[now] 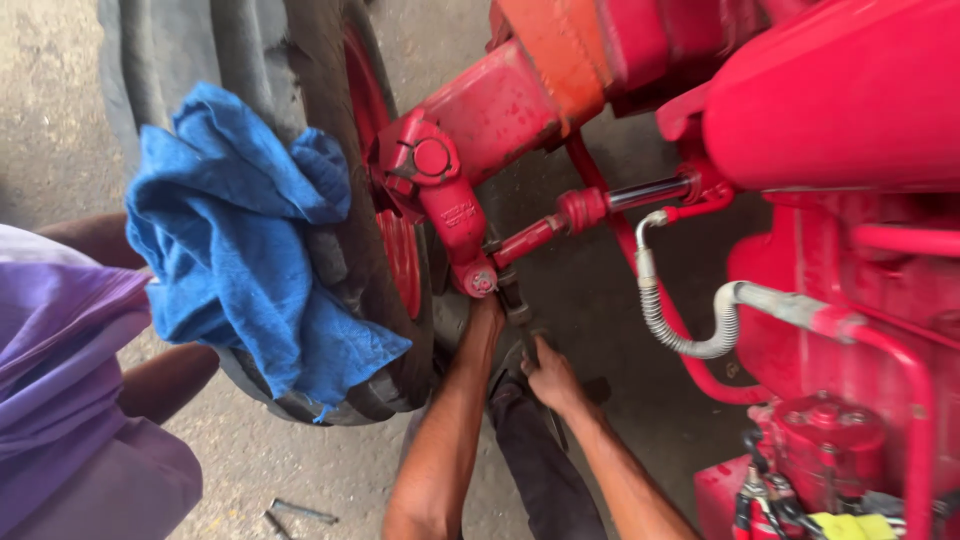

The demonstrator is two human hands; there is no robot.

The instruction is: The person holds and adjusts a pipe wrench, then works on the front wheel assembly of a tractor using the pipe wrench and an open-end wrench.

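Note:
My left hand (487,312) reaches up under the lower end of the red tractor's steering knuckle (455,215), right by the nut (483,282). Its fingers are tucked out of sight there. My right hand (551,376) is lower and to the right, closed around the handle of a dark wrench (520,318). The wrench runs up toward that same nut, where a red tie rod (545,228) joins the knuckle. Below both forearms lies my dark trouser leg (535,460).
A blue cloth (240,250) is draped over the black front tyre (330,120). A person in a purple shirt (60,380) stands at the left. A spring-wrapped hose (665,325) and red bodywork (840,100) fill the right. Small tools (300,512) lie on the concrete.

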